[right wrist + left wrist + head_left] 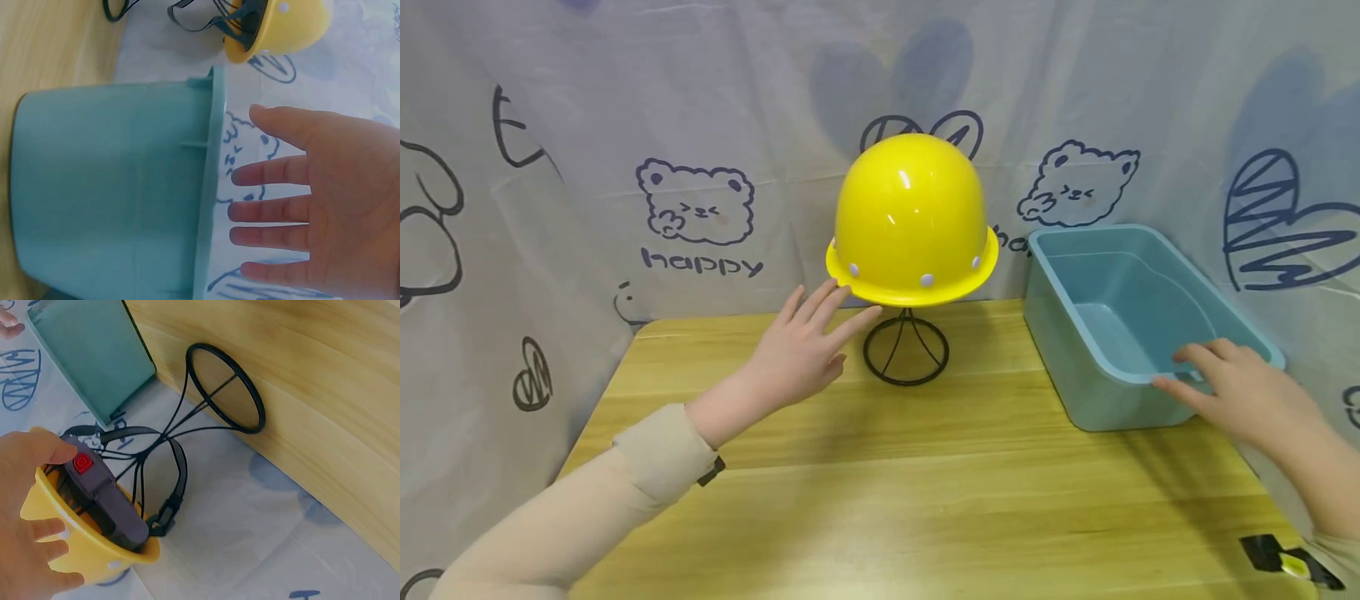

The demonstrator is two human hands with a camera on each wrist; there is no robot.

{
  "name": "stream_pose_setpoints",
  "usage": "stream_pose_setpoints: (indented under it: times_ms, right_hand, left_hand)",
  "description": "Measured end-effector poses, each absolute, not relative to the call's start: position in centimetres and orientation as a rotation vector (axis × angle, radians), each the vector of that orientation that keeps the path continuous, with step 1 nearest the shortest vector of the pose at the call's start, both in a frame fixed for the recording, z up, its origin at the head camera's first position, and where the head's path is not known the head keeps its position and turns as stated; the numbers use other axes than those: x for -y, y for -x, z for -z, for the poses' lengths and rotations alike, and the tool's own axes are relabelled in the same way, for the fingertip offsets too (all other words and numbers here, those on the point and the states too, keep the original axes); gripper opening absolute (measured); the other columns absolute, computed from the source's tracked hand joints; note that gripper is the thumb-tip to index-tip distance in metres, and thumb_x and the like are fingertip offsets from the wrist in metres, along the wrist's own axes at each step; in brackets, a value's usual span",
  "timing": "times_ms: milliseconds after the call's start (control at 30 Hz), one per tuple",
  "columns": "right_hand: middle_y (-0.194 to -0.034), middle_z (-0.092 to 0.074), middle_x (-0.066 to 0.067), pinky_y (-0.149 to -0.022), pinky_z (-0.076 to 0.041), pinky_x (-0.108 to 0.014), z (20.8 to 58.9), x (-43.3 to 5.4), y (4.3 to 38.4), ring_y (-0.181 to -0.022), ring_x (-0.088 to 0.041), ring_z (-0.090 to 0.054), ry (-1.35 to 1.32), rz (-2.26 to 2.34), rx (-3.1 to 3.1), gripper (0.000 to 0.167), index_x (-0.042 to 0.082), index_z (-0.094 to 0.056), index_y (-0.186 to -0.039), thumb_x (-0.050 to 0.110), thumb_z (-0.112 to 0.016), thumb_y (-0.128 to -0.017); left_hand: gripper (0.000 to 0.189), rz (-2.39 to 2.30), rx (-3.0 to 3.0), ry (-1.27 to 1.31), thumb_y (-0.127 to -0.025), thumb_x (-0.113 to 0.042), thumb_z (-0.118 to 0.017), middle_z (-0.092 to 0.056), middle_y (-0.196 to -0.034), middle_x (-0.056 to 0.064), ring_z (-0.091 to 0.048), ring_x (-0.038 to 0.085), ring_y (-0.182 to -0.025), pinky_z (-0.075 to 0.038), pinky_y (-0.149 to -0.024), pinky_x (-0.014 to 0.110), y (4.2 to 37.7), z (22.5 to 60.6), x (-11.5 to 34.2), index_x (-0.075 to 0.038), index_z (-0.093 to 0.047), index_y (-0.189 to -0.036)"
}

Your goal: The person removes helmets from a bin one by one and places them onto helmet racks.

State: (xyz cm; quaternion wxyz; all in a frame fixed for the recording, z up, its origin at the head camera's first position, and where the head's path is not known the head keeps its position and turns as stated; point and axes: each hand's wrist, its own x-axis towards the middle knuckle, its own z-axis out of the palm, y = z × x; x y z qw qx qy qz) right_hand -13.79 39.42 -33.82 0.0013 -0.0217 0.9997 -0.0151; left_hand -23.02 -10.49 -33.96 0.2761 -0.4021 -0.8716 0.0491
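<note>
A yellow hard hat sits on a black wire stand at the back of the table. My left hand is at the hat's left, fingers straight and spread, fingertips right at the brim. In the left wrist view the thumb overlaps a dark grey piece with a red button inside the hat, and a black chin strap hangs below. My right hand hovers by the near rim of a blue-green plastic bin, its fingers extended and apart in the right wrist view, holding nothing.
The bin stands to the right of the hard hat, against the back of the wooden table. A pale printed cloth hangs close behind and along both sides. Black pieces show by the right sleeve.
</note>
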Motion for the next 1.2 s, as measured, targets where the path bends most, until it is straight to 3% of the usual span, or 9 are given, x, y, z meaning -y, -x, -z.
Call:
stream_pose_setpoints:
  times_ms: [400, 667, 1000, 1100, 1200]
  right_hand:
    - [-0.136, -0.041, -0.032, -0.092, -0.037, -0.071, 32.2, -35.7, 15.1, -0.120, -0.054, -0.040, 0.179, 0.177, -3.137, 0.067, 0.002, -0.048, -0.136, 0.056, -0.048, -0.096]
    - [-0.138, -0.041, -0.026, -0.092, -0.035, -0.069, 32.4, -33.8, 15.0, -0.121, -0.051, -0.039, 0.386, 0.414, -3.283, 0.055, 0.006, -0.051, -0.136, 0.041, -0.059, -0.095]
    - [-0.139, -0.046, -0.026, -0.093, -0.036, -0.069, 35.1, -31.1, 14.7, -0.123, -0.051, -0.043, 0.633, 0.548, -3.539, 0.059, 0.010, -0.054, -0.135, 0.032, -0.075, -0.084]
    - [-0.139, -0.047, -0.026, -0.099, -0.035, -0.068, 36.0, -30.4, 14.7, -0.127, -0.050, -0.042, 0.726, 0.581, -3.590, 0.059, 0.010, -0.055, -0.134, 0.042, -0.069, -0.087]
    - [-0.139, -0.048, -0.025, -0.105, -0.032, -0.066, 37.1, -29.6, 14.9, -0.134, -0.050, -0.038, 0.777, 0.589, -3.621, 0.063, 0.009, -0.056, -0.133, 0.057, -0.055, -0.092]
  left_hand:
    - [0.071, -0.057, 2.560, 0.890, -0.087, -0.037, -0.071, -0.031, -0.156, 0.018, -0.024, 0.039, -0.147, -0.023, -0.114, 0.066, 21.5, 34.0, 13.7, -0.025, -0.038, -0.149]
    - [0.071, 0.071, 2.732, 0.706, -0.091, -0.047, -0.062, -0.017, -0.162, 0.016, -0.013, 0.039, -0.150, -0.013, -0.114, 0.069, 20.5, 34.9, 14.5, -0.028, -0.032, -0.152]
    - [0.074, 0.309, 2.886, 0.468, -0.092, -0.055, -0.055, -0.008, -0.164, 0.015, -0.004, 0.039, -0.151, -0.003, -0.114, 0.071, 19.5, 37.0, 14.4, -0.033, -0.023, -0.155]
    - [0.074, 0.360, 2.914, 0.426, -0.092, -0.056, -0.054, -0.005, -0.164, 0.015, 0.000, 0.039, -0.152, -0.002, -0.112, 0.073, 19.3, 37.6, 14.6, -0.033, -0.021, -0.155]
    - [0.076, 0.389, 2.939, 0.386, -0.091, -0.058, -0.054, -0.003, -0.165, 0.015, 0.004, 0.039, -0.152, 0.001, -0.111, 0.075, 19.2, 38.2, 14.8, -0.034, -0.020, -0.155]
